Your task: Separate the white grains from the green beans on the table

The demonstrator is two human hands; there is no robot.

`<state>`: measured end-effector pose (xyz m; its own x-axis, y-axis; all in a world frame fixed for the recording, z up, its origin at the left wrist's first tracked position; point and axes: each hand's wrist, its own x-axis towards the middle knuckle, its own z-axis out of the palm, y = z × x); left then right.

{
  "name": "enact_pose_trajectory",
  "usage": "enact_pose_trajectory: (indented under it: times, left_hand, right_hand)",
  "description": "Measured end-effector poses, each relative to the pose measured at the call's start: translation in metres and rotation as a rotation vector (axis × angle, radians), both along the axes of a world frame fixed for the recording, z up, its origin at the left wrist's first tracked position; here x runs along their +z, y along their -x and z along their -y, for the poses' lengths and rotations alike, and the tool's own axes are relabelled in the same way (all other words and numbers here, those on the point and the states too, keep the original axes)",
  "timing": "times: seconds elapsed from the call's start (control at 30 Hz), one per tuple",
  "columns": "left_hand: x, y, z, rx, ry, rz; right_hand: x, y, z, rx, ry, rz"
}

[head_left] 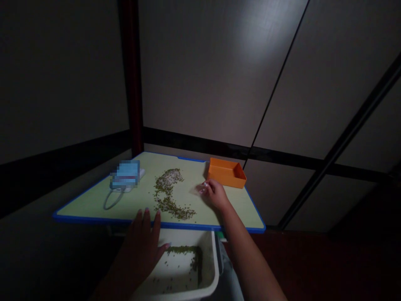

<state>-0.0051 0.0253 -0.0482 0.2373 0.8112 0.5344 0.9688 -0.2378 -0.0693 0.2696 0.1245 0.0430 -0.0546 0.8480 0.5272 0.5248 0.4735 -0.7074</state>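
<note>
We see the small grains (167, 182) spread on the table (247, 213) in a curve like a C, greenish ones mingled with white bits, thickest at the far end and looser toward the near edge. Our right hand (215, 194) is just to the right of them, its fingers bunched together; a faint, shiny see-through shape shows at the tips, and we cannot tell whether they are clamped on it. Our left hand (142, 236) lies over the table's blue near edge, fingers apart, their tips on the top, the thumb over the white bin (215, 267). In that bin, below the edge, we see more greenish grains banked along the far side and right corner, with others scattered on its floor. Beyond our right hand, near the table's far right corner, sits the orange box (227, 177), its inside walls and floor in view. On the left we have a blurred blue device (125, 173) with a looped grey cord (109, 198). Behind stand pale wall panels (213, 83) crossed by a dark band.
</note>
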Motion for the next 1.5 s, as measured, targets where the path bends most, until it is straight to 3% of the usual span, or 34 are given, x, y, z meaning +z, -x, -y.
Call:
enact_pose_trajectory:
  times: [0.1,0.2,0.37,0.6,1.1,1.5]
  left_hand:
    - [-0.002,0.001,0.002,-0.007,-0.013,-0.007]
    - [-0.004,0.003,0.002,-0.007,-0.041,-0.01]
    - [-0.002,0.006,0.004,-0.053,-0.026,0.01]
    - [0.007,0.008,0.007,-0.063,0.012,-0.011]
    - [0.008,0.01,0.006,-0.11,-0.037,-0.023]
    - [0.011,0.006,0.008,-0.109,-0.117,-0.087]
  right_hand:
    - [0.003,0.024,0.003,0.071,0.014,0.196]
    - [0.008,0.044,0.004,0.051,0.043,0.415]
    - [0.013,0.058,0.005,0.034,0.095,0.561]
    - [0.009,0.052,0.007,0.123,0.108,0.549]
    - [0.003,0.016,0.016,0.213,0.09,0.5]
    - [0.007,-0.009,0.046,0.127,0.109,0.459]
